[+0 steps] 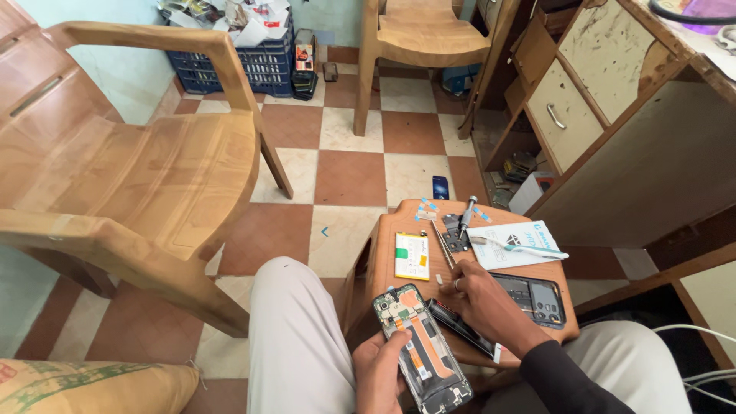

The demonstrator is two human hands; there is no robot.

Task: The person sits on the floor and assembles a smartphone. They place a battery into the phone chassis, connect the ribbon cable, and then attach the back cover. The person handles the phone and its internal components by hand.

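My left hand (381, 373) holds an opened phone (422, 347) with its back off, showing a green board and orange ribbon cables. My right hand (481, 301) rests on a small brown stool (391, 230), fingers curled over a dark phone part (460, 326); a ring is on one finger. On the stool lie a yellow and white battery (412, 255), a metal frame piece (452, 234), a screwdriver (467, 210), a toothbrush (521, 247) on a white sheet (515, 244), and a dark back cover (537, 297).
A large brown plastic chair (115, 176) stands at the left, another chair (418, 38) at the back. A blue crate (238, 65) of clutter sits by the wall. A worn cabinet with drawers (590, 100) is at the right. A sack (92, 387) lies bottom left.
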